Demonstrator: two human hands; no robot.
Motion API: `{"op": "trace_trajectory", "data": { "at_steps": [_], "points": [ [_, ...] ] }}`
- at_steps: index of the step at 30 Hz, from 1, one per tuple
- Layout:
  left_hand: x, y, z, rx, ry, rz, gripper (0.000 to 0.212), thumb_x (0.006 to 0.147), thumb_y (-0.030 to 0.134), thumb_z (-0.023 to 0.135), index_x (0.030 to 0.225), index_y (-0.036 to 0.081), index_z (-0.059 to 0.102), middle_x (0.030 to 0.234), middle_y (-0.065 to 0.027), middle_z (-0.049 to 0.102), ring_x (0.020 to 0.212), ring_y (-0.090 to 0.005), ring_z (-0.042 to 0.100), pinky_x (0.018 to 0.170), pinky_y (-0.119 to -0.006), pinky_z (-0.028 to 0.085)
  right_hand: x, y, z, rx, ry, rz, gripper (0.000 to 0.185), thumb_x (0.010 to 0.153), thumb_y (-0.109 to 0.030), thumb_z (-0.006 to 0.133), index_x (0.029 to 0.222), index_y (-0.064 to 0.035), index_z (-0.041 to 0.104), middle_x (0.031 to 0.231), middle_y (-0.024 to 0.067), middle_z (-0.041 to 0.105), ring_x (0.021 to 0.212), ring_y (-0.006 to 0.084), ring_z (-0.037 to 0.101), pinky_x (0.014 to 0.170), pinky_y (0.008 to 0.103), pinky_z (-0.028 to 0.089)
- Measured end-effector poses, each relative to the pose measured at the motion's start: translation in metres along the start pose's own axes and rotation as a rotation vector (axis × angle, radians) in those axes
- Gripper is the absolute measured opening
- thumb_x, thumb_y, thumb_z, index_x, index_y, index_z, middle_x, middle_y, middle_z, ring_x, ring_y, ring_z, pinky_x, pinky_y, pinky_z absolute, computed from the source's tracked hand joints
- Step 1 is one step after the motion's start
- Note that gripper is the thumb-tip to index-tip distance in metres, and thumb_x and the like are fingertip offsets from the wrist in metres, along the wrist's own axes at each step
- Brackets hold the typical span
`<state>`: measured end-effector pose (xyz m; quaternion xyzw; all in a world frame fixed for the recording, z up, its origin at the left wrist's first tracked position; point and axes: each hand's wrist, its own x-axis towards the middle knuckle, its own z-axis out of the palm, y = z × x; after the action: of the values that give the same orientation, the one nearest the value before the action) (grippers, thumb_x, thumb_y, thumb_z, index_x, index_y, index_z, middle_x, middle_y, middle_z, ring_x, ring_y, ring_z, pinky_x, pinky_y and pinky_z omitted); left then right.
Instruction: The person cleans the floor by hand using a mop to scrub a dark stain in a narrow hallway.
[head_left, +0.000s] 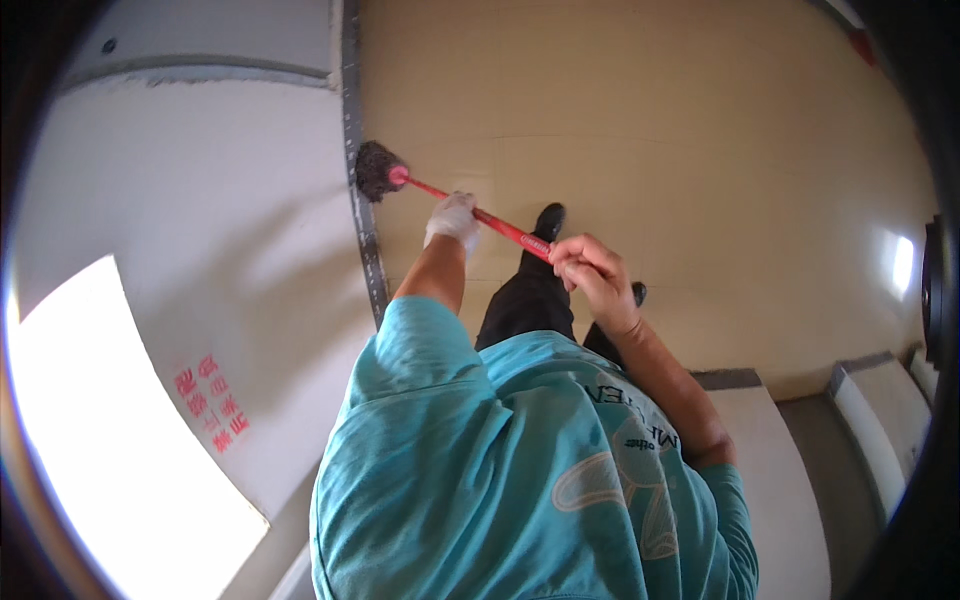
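Gripped in both hands is a mop with a red pole (513, 232). Its dark, shaggy mop head (377, 171) lies on the floor at the grey baseboard (365, 232), and a pink collar (398, 175) joins it to the pole. My left hand (453, 218), in a white glove, closes around the lower pole near the head. Bare, my right hand (598, 276) wraps the pole's upper end, close in front of my body. The pole slants down from my right hand toward the left.
Tan tiled floor (645, 150) spreads ahead and right. A white wall (247, 195) with red stencilled writing and a bright window (127, 450) stands at left. Behind me on the right is a wall end (772, 465). My black shoe (551, 220) is near the pole.
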<state>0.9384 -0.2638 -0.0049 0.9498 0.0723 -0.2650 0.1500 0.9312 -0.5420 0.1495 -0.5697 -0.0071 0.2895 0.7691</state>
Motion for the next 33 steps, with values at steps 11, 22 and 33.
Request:
{"op": "trace_trajectory", "data": {
  "at_steps": [11,22,33],
  "points": [
    [0.021,0.139,0.030,-1.583,-0.415,0.240,0.012,0.084,0.007,0.056,0.096,0.007,0.051,0.099,-0.0084,0.054,0.100,-0.0261,0.058,0.083,-0.039,0.049,-0.102,-0.123,-0.035,-0.187,0.534,-0.235,0.013,0.069,0.003,0.046,0.075,0.0021,0.057,0.078,0.0117,0.059,0.070,0.0211,0.053,0.068,0.0338,0.043],
    [0.080,0.316,0.021,-1.849,-0.887,-0.170,0.010,0.078,0.013,0.066,0.082,0.011,0.058,0.087,-0.0031,0.058,0.082,-0.0236,0.064,0.059,-0.032,0.044,-0.076,-0.164,0.015,-0.774,0.615,-0.459,0.019,0.055,0.007,0.052,0.073,0.0018,0.056,0.063,0.0107,0.050,0.061,0.0287,0.050,0.075,0.0422,0.045],
    [-0.005,0.373,0.041,-0.162,0.068,1.226,0.031,0.085,0.041,0.056,0.073,0.013,0.060,0.076,-0.0067,0.060,0.077,-0.0267,0.060,0.065,-0.041,0.049,-0.269,-0.171,0.032,-0.530,1.046,-0.528,0.016,0.091,-0.013,0.048,0.100,-0.0001,0.053,0.067,0.0148,0.055,0.081,0.0254,0.052,0.084,0.0464,0.041]
  ]
}}
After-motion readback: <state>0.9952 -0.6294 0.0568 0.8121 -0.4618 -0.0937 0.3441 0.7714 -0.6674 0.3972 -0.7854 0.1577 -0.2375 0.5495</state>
